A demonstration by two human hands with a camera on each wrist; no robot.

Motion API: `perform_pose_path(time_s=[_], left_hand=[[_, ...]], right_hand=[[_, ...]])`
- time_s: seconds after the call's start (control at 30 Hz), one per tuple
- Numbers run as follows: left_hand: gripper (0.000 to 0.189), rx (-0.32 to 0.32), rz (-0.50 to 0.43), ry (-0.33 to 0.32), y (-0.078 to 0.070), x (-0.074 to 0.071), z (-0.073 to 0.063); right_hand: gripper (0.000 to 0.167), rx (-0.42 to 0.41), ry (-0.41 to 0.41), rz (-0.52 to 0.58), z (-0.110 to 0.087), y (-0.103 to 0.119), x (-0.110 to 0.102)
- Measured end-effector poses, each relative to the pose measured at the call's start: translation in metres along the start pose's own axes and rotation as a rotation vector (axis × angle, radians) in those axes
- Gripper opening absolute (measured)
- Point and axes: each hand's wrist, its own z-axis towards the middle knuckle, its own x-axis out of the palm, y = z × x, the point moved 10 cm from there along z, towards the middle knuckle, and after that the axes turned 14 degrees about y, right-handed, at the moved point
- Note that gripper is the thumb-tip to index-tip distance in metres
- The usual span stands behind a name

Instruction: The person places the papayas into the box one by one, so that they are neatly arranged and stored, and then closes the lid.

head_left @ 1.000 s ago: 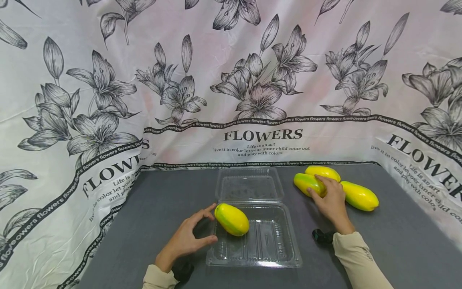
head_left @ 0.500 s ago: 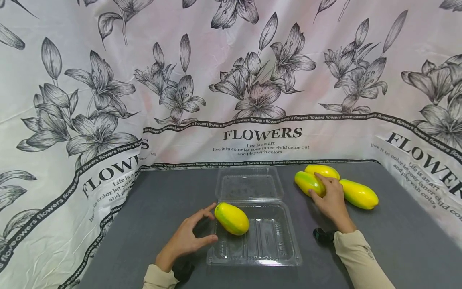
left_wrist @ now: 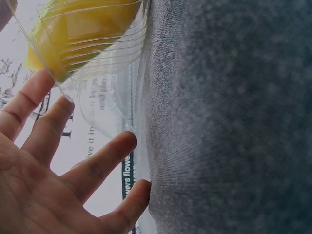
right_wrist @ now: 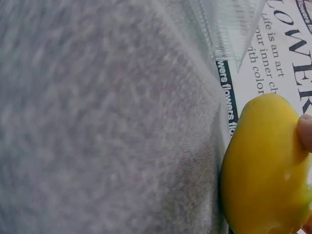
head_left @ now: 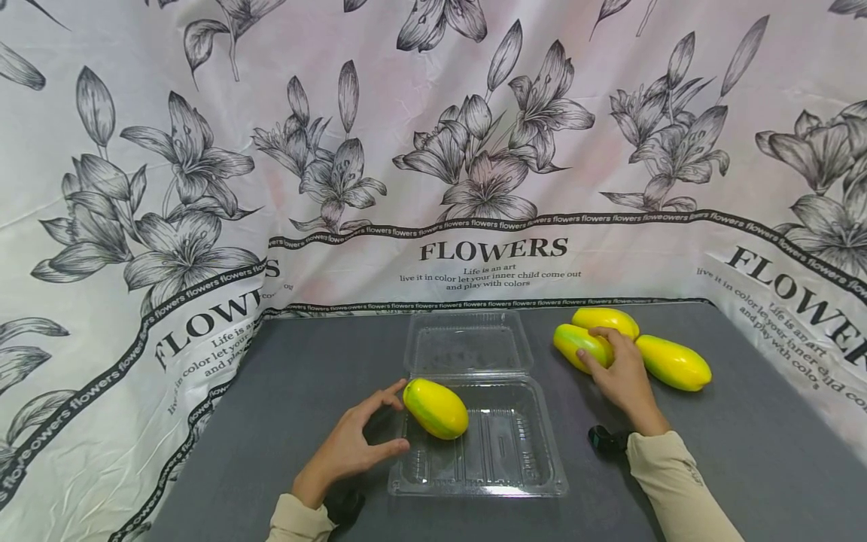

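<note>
At the back right in the head view, my right hand [head_left: 622, 374] grips a yellow-green papaya [head_left: 581, 347] between thumb and fingers. The right wrist view shows this papaya [right_wrist: 265, 168] close up, low against the grey cloth, with a fingertip [right_wrist: 305, 130] on it. Another papaya [head_left: 436, 409] lies in the left part of a clear plastic clamshell container [head_left: 547, 459], whose lid is folded back. Beside that container my left hand [head_left: 352, 444] has its fingers spread. In the left wrist view, fingertips [left_wrist: 63, 105] touch the container's rim; its palm holds nothing.
Two more yellow papayas, one behind [head_left: 605, 320] and one to the right [head_left: 673, 363], lie close to my right hand. The container's lid [head_left: 469, 342] lies toward the back of the grey table [head_left: 305, 361]. A flower-printed curtain [head_left: 494, 263] encloses the back and sides.
</note>
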Motion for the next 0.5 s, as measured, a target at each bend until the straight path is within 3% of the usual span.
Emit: perform_pose_path(time_s=[0.5], left_hand=[[0.041,0.006,0.008,0.016,-0.0024,0.0001,0.0003]], right_hand=[[0.057,0.021,0.119,-0.06,0.0021,0.0011,0.0028]])
